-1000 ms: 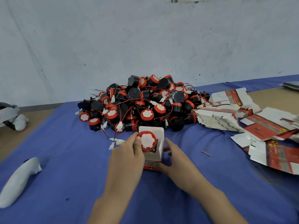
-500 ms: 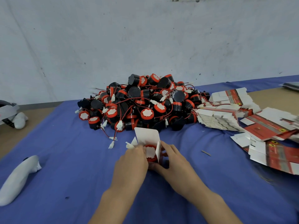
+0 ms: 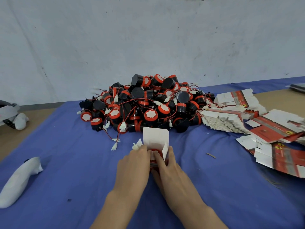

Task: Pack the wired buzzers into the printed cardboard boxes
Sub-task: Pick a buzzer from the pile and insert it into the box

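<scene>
1. Left hand [image 3: 133, 164] is curled round the left side of a small open box [image 3: 156, 139], with its fingertips up at the box mouth.
2. Right hand [image 3: 170, 169] grips the right side of the same box, fingers lying along the side flap and thumb tucked in front.
3. The box stands on the blue cloth [image 3: 66, 162] covering the bench, near the front middle. Its white lid flap stands up at the back.
4. One buzzer [image 3: 155, 154] sits down inside the box, between the two hands. Only its red rim and white face show.
5. A white connector [image 3: 136, 146] pokes out just past the left fingertips, outside the box. Cannot tell if the hand pinches it.
6. The pile of buzzers [image 3: 145, 104], black and red with red wires, lies just behind the box, close to the wall [image 3: 148, 38].
7. Two loose plugs [image 3: 115, 144] lie on the cloth left of the box.
8. Flat box blanks [image 3: 231, 118] are stacked right of the pile, and more printed ones [image 3: 280, 154] are fanned out at far right.
9. A white handle-shaped object [image 3: 18, 180] lies on the cloth at near left, well apart from the hands.
10. A small grey sliver [image 3: 211, 155] lies on the cloth right of the box.
</scene>
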Demonstrator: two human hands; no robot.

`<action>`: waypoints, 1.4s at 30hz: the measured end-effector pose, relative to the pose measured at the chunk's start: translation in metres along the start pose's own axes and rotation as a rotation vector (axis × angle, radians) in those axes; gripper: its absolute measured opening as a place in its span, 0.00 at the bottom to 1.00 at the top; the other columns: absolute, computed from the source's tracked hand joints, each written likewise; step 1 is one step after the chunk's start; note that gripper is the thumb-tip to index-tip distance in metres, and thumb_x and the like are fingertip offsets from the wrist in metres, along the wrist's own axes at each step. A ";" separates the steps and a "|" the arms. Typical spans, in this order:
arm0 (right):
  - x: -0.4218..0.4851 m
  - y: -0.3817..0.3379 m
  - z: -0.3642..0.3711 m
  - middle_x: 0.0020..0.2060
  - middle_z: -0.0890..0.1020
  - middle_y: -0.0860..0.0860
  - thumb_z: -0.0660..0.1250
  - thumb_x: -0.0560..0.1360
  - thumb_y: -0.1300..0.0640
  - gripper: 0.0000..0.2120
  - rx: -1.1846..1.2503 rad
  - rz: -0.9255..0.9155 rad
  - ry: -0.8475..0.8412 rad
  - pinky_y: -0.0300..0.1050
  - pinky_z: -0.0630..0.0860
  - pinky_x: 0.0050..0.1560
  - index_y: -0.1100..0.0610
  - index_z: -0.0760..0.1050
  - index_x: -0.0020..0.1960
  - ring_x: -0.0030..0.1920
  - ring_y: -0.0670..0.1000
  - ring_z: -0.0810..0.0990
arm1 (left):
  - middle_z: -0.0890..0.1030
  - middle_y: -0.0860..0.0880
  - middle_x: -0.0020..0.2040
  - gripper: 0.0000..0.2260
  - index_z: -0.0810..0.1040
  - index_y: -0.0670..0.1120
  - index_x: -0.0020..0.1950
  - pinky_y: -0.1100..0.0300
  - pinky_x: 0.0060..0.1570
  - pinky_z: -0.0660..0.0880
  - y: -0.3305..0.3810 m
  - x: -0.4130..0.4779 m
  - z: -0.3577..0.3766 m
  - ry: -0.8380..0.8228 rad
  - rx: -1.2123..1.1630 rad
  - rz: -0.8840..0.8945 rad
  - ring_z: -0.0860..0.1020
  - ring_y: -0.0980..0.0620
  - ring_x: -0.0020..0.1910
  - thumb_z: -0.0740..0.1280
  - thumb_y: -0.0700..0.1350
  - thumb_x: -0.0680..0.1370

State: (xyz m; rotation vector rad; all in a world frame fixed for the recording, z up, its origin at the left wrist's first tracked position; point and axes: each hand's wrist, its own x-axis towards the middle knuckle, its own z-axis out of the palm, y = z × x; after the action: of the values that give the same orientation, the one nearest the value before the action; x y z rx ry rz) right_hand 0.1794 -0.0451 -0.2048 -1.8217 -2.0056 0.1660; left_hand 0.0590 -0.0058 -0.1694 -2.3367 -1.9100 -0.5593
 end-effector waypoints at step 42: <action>0.000 0.002 -0.006 0.75 0.55 0.49 0.54 0.85 0.45 0.22 0.003 -0.062 0.072 0.41 0.77 0.54 0.44 0.55 0.78 0.65 0.49 0.75 | 0.83 0.52 0.43 0.09 0.83 0.47 0.49 0.51 0.46 0.79 -0.040 -0.002 -0.016 0.322 -0.057 0.422 0.82 0.47 0.47 0.77 0.39 0.71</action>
State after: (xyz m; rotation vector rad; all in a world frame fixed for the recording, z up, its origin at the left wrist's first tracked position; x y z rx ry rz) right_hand 0.1836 -0.0463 -0.2002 -1.7368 -2.0080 0.0837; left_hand 0.0163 -0.0035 -0.1625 -2.3999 -1.2366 -0.8810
